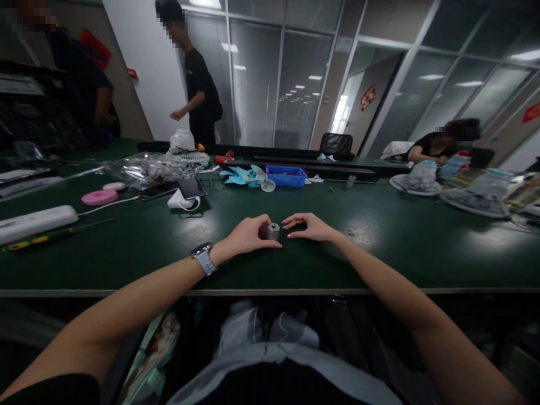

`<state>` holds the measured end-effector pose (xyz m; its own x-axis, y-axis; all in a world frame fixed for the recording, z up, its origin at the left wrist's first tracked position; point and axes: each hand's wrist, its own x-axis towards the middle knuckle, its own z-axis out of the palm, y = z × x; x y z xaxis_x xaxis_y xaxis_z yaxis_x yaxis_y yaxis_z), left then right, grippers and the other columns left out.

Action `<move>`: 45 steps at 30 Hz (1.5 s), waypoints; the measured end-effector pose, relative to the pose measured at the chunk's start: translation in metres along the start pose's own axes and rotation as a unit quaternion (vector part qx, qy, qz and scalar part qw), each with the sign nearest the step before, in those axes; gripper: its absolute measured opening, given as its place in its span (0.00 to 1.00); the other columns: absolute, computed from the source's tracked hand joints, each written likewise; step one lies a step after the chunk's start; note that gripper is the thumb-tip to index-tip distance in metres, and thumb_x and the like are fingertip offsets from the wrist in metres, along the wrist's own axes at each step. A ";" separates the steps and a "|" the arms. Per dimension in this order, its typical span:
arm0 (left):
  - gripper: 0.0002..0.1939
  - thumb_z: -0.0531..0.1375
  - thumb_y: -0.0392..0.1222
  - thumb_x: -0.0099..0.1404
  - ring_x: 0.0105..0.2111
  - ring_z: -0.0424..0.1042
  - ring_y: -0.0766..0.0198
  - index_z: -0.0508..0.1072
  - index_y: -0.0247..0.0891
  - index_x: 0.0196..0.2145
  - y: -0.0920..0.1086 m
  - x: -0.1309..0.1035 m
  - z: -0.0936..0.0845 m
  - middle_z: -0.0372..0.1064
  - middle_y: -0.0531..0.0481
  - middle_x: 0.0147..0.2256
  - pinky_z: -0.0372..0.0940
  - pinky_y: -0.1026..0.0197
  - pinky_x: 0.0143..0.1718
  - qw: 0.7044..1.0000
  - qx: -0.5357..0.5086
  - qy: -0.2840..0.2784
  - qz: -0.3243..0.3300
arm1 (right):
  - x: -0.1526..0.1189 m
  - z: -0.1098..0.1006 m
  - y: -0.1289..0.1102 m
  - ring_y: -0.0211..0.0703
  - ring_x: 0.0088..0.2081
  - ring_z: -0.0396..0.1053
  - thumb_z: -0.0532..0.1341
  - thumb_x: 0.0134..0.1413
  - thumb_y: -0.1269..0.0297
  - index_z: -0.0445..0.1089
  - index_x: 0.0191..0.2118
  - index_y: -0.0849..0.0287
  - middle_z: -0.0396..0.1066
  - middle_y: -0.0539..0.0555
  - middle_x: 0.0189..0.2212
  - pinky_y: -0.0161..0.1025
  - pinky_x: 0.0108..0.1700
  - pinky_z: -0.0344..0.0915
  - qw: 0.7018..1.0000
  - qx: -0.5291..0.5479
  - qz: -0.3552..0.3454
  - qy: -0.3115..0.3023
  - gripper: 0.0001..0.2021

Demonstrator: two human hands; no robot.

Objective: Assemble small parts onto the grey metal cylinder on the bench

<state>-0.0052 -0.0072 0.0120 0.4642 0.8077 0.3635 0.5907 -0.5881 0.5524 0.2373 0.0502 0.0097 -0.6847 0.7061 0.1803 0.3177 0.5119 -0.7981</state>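
Note:
A small silver cylindrical motor (274, 231) stands upright on the green table, a dark spot in the middle of its top. My left hand (248, 233) is curled round its left side, fingers behind and thumb along the front; how firmly it grips is hard to see. Just to the right, my right hand (311, 227) hovers with thumb and fingers apart and nothing between them. Its fingertips point at the motor without touching it.
Across the green table (261, 270) lie a blue bin (286, 176), light-blue fan blades (244, 176), clear plastic wrap (143, 169), a white power strip (37, 222), a screwdriver (37, 241) and fan guards (415, 184). Several people are beyond the table.

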 end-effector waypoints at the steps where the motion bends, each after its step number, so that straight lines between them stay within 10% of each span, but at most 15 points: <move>1: 0.27 0.65 0.63 0.47 0.27 0.70 0.62 0.67 0.38 0.35 0.000 0.000 0.000 0.72 0.51 0.28 0.60 0.64 0.26 1.000 0.003 0.001 0.003 | 0.000 0.001 0.001 0.48 0.46 0.74 0.70 0.40 0.63 0.69 0.48 0.62 0.76 0.59 0.42 0.47 0.53 0.67 1.000 0.000 0.001 0.004 0.25; 13: 0.27 0.63 0.64 0.50 0.27 0.70 0.63 0.68 0.39 0.36 0.001 0.000 -0.001 0.71 0.52 0.27 0.58 0.64 0.26 1.000 0.017 0.002 0.002 | 0.004 0.016 -0.028 0.45 0.41 0.76 0.66 0.48 0.62 0.67 0.44 0.59 0.78 0.56 0.37 0.46 0.49 0.70 0.973 0.053 -0.062 0.214 0.17; 21: 0.32 0.61 0.64 0.53 0.28 0.71 0.61 0.67 0.37 0.46 -0.003 0.001 0.000 0.72 0.49 0.31 0.60 0.64 0.27 0.999 0.050 0.008 0.011 | 0.008 0.049 -0.056 0.44 0.41 0.75 0.64 0.51 0.65 0.69 0.42 0.58 0.77 0.54 0.36 0.44 0.48 0.70 0.975 0.028 -0.128 0.182 0.11; 45: 0.26 0.62 0.64 0.52 0.27 0.70 0.62 0.67 0.38 0.35 -0.001 0.001 0.000 0.70 0.51 0.28 0.58 0.64 0.26 0.999 0.032 -0.003 0.018 | 0.011 0.047 -0.044 0.44 0.37 0.76 0.69 0.44 0.59 0.67 0.42 0.58 0.77 0.52 0.31 0.45 0.46 0.70 0.976 0.048 -0.094 0.189 0.18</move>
<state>-0.0057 -0.0060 0.0120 0.4899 0.7858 0.3774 0.6151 -0.6184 0.4892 0.1851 0.0121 0.0199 -0.4276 0.7438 0.5138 0.1346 0.6144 -0.7774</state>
